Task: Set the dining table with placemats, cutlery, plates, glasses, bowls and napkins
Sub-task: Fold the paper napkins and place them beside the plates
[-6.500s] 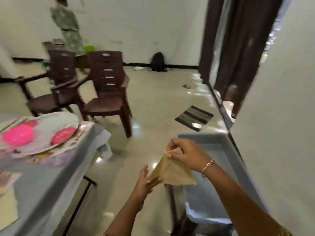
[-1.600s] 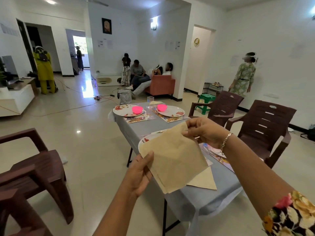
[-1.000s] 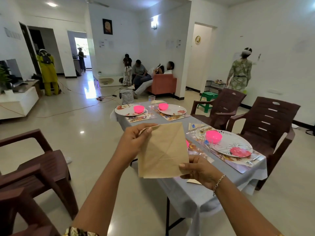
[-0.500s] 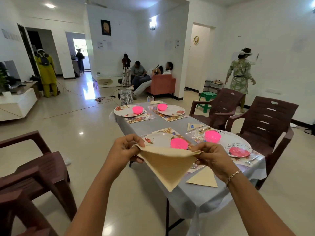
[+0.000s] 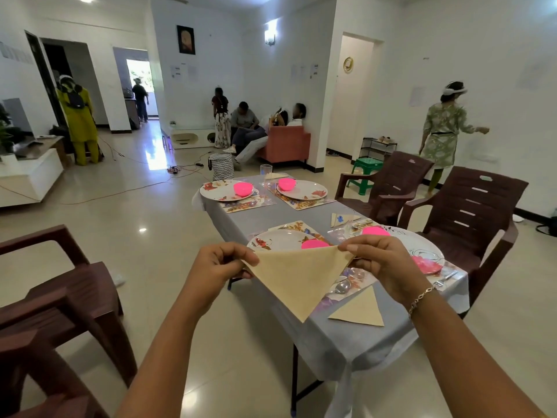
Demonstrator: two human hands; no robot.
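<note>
The left hand [image 5: 217, 264] and the right hand [image 5: 382, 264] each pinch a top corner of a tan napkin [image 5: 297, 279], both closed on it. The napkin is folded into a triangle, long edge stretched level between the hands, point hanging down. It is held in the air over the near corner of the surface [image 5: 346, 342], touching nothing else.

Risks, as I judge them: the fold is held only by the tension between the two pinches, so easing one hand first would let the layers slide apart and the triangle open. Lowering it blind could also brush the spoon [image 5: 342, 286] just beyond the hanging point, or drop it across the second napkin [image 5: 360, 309] already lying flat near the edge. Set too close to the edge, it could slip off the grey cloth.

Free room is tight. The near plate [image 5: 278, 239] with its pink bowl [image 5: 315, 244] sits right behind the held napkin, and another plate [image 5: 422, 248] crowds the right side. Two more settings and a glass [image 5: 266, 173] stand at the far end. Brown chairs [image 5: 470, 212] flank the surface; people stand and sit well behind.
</note>
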